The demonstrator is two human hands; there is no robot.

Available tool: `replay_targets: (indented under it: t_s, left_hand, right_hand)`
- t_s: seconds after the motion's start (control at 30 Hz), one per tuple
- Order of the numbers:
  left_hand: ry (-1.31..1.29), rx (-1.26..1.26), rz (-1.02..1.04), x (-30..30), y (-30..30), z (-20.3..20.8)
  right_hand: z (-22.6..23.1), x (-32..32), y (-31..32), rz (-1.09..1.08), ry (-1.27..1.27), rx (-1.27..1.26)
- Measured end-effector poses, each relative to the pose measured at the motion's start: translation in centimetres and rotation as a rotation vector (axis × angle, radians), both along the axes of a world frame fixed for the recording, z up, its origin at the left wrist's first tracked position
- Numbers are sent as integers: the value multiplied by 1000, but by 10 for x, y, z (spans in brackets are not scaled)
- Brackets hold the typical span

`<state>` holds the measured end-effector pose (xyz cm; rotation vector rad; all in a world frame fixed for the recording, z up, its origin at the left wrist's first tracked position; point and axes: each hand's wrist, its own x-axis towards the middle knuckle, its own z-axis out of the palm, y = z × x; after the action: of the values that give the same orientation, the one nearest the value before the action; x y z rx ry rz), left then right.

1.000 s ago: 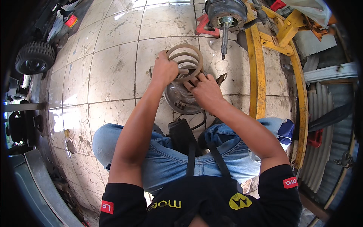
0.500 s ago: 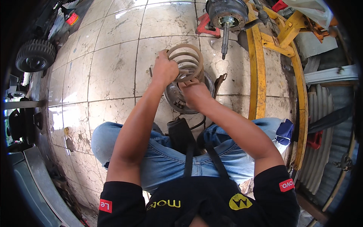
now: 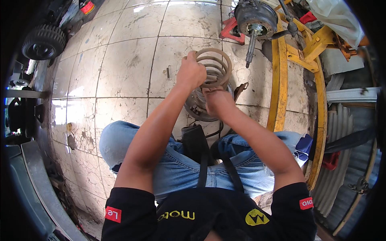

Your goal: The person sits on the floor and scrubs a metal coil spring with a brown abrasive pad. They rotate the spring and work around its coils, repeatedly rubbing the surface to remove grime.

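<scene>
A tan-brown coil spring stands in front of me, its rings stacked and its top ring facing up. My left hand is closed on the left side of its upper ring. My right hand is closed at the near side of the same ring, its fingertips hidden beneath the coil. Under the spring and my right hand lies a round metal part with a shiny rim, partly covered. A small dark pin lies on the floor tiles left of my left hand.
A brake drum with a shaft sits at the back right beside a red stand. A yellow steel frame runs along the right. A rusty bracket lies beside the round part. A wheel stands far left.
The view has swung slightly, so the whole scene sits further right. Both hands stay on the spring, and the small pin now shows more clearly apart from my left hand.
</scene>
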<state>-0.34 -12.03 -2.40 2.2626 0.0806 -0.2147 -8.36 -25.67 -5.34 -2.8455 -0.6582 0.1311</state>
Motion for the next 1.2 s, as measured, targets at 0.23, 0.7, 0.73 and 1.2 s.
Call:
replay_targets:
  t_s: [0.23,0.7,0.73,1.2]
  left_hand:
    - [7,-34,-8,8,16,-7]
    - [-51,91,-120,0,10,10]
    - [-45,128,-160,-1,10,14]
    - [23,-20,1,6,9,5]
  right_hand:
    - [14,5,0,61,-34,-66]
    - [-23,5,32,-73,-65,154]
    - [-23,5,38,-113,-4,153]
    - [-12,-7,45,-95,28,0]
